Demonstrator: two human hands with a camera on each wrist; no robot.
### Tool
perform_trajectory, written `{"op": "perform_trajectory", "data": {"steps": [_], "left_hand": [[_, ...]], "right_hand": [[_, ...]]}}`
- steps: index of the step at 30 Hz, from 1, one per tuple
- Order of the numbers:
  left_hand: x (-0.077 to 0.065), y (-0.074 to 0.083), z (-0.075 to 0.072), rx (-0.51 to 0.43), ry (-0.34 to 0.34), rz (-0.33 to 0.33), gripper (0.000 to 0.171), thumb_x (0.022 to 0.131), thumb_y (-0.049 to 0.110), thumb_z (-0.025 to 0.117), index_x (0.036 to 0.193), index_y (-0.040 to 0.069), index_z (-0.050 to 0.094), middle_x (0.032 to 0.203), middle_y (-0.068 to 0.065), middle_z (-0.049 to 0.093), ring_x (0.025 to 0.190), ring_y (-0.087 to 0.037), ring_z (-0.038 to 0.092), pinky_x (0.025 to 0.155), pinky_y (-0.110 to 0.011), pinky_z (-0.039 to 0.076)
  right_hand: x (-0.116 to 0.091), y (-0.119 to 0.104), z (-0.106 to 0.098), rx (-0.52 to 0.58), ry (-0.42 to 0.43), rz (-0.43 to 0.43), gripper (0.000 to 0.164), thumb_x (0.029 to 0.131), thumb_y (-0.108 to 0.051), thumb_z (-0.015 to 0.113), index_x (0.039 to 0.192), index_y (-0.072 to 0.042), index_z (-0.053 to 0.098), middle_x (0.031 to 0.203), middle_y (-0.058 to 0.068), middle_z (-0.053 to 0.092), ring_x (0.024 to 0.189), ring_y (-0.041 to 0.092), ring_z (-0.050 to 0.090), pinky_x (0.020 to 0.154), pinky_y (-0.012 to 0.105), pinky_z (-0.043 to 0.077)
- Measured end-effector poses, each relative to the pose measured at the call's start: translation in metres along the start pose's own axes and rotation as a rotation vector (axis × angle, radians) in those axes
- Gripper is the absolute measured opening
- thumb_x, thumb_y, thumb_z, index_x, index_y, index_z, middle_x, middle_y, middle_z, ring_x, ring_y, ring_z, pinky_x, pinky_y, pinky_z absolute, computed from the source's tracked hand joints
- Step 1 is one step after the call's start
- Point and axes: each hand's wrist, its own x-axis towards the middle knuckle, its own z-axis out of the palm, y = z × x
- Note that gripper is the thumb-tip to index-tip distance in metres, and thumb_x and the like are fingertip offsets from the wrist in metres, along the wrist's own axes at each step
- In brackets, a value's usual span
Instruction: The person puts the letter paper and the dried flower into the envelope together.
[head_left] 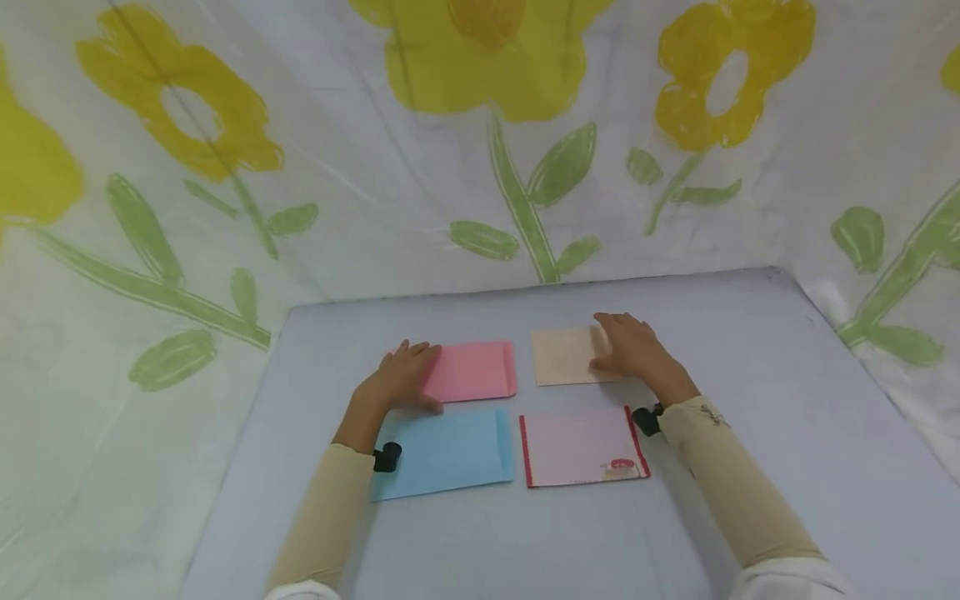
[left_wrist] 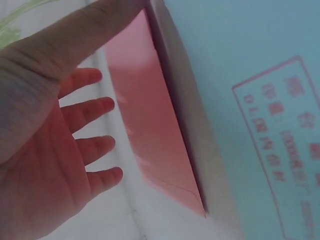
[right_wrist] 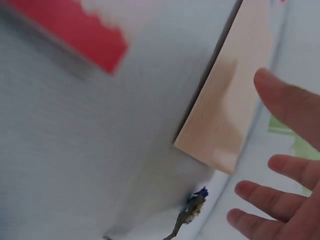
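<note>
My left hand (head_left: 402,377) is over the left end of a pink envelope (head_left: 474,370), fingers spread and thumb toward the near side. In the left wrist view its palm (left_wrist: 45,185) shows nothing held. A light blue envelope (head_left: 453,454) lies just nearer, with red printed characters in a box. My right hand (head_left: 637,348) reaches over the right end of a beige envelope (head_left: 566,357), its fingers apart and casting a shadow there. Nearer than that lies a pale pink envelope (head_left: 577,444) with red side edges and a small printed picture.
The four flat pieces lie in two rows on a pale grey tabletop (head_left: 562,550). White cloth with painted yellow flowers (head_left: 487,67) hangs behind and at both sides. In the right wrist view a small dark blue flower sprig (right_wrist: 192,207) appears below the beige envelope.
</note>
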Motion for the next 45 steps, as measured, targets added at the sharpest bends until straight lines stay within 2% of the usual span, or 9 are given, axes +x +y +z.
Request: {"op": "perform_trajectory", "data": {"steps": [7, 14, 16, 21, 24, 26, 32, 40, 45], "left_hand": [[0.012, -0.002, 0.009, -0.008, -0.056, -0.008, 0.110, 0.071, 0.039, 0.092, 0.157, 0.008, 0.031, 0.160, -0.018, 0.029, 0.149, -0.045, 0.012, 0.117, -0.064, 0.013], [0.014, 0.002, 0.004, 0.034, -0.043, 0.004, 0.108, 0.073, 0.038, 0.091, 0.157, 0.007, 0.031, 0.158, -0.016, 0.034, 0.148, -0.041, 0.020, 0.117, -0.061, 0.015], [0.014, 0.002, 0.002, 0.036, -0.037, 0.008, 0.107, 0.073, 0.038, 0.091, 0.157, 0.008, 0.031, 0.158, -0.015, 0.036, 0.148, -0.039, 0.022, 0.118, -0.060, 0.016], [0.015, 0.002, -0.001, 0.023, -0.023, 0.019, 0.106, 0.073, 0.036, 0.091, 0.156, 0.006, 0.033, 0.156, -0.015, 0.039, 0.146, -0.034, 0.029, 0.117, -0.061, 0.019], [0.015, 0.002, -0.002, 0.012, -0.016, 0.019, 0.106, 0.072, 0.036, 0.091, 0.155, 0.006, 0.034, 0.155, -0.015, 0.040, 0.145, -0.034, 0.031, 0.116, -0.061, 0.020], [0.015, 0.002, -0.002, 0.009, -0.014, 0.016, 0.106, 0.072, 0.036, 0.092, 0.155, 0.005, 0.034, 0.155, -0.015, 0.040, 0.145, -0.033, 0.031, 0.116, -0.061, 0.021], [0.014, 0.001, -0.003, 0.025, -0.005, 0.013, 0.104, 0.071, 0.036, 0.093, 0.152, 0.000, 0.038, 0.153, -0.017, 0.042, 0.143, -0.034, 0.035, 0.115, -0.059, 0.027], [0.015, -0.002, -0.001, 0.027, -0.011, 0.030, 0.104, 0.071, 0.036, 0.093, 0.151, -0.003, 0.038, 0.152, -0.020, 0.042, 0.142, -0.036, 0.036, 0.115, -0.052, 0.031], [0.016, -0.004, 0.000, 0.012, -0.008, 0.036, 0.104, 0.071, 0.035, 0.093, 0.151, -0.003, 0.038, 0.152, -0.020, 0.042, 0.141, -0.036, 0.037, 0.115, -0.049, 0.032]], "right_hand": [[0.014, 0.005, 0.005, 0.003, -0.124, 0.087, 0.095, 0.082, -0.028, 0.082, 0.153, 0.004, 0.028, 0.140, 0.036, 0.046, 0.131, 0.053, 0.039, 0.110, 0.069, 0.020], [0.017, 0.001, 0.006, -0.010, -0.063, 0.049, 0.092, 0.080, -0.022, 0.084, 0.151, 0.005, 0.032, 0.135, 0.037, 0.047, 0.123, 0.053, 0.046, 0.105, 0.066, 0.031], [0.018, 0.002, 0.006, -0.037, -0.017, 0.025, 0.085, 0.080, -0.017, 0.082, 0.148, 0.005, 0.037, 0.130, 0.036, 0.051, 0.118, 0.053, 0.049, 0.102, 0.065, 0.036], [0.022, 0.003, 0.005, -0.050, 0.167, 0.033, 0.035, 0.088, 0.001, 0.062, 0.123, 0.005, 0.064, 0.114, 0.031, 0.064, 0.111, 0.051, 0.057, 0.105, 0.073, 0.027], [0.021, 0.003, 0.001, 0.036, 0.234, 0.056, 0.024, 0.092, 0.006, 0.053, 0.107, 0.005, 0.072, 0.110, 0.027, 0.068, 0.111, 0.049, 0.059, 0.108, 0.074, 0.021], [0.019, 0.004, -0.003, 0.106, 0.240, 0.058, 0.022, 0.093, 0.005, 0.053, 0.104, 0.005, 0.072, 0.110, 0.026, 0.068, 0.112, 0.047, 0.059, 0.108, 0.069, 0.028], [0.011, 0.005, -0.020, 0.239, 0.197, 0.053, 0.021, 0.095, -0.001, 0.055, 0.107, 0.003, 0.071, 0.112, 0.025, 0.067, 0.107, 0.043, 0.058, 0.090, 0.056, 0.047], [0.008, 0.005, -0.025, 0.426, 0.170, 0.097, 0.020, 0.098, -0.006, 0.061, 0.114, 0.004, 0.069, 0.113, 0.024, 0.065, 0.096, 0.034, 0.060, 0.074, 0.041, 0.052], [0.015, 0.003, -0.015, 0.496, 0.133, 0.098, 0.020, 0.097, -0.007, 0.065, 0.114, 0.004, 0.068, 0.114, 0.022, 0.065, 0.101, 0.035, 0.062, 0.075, 0.038, 0.054]]}}
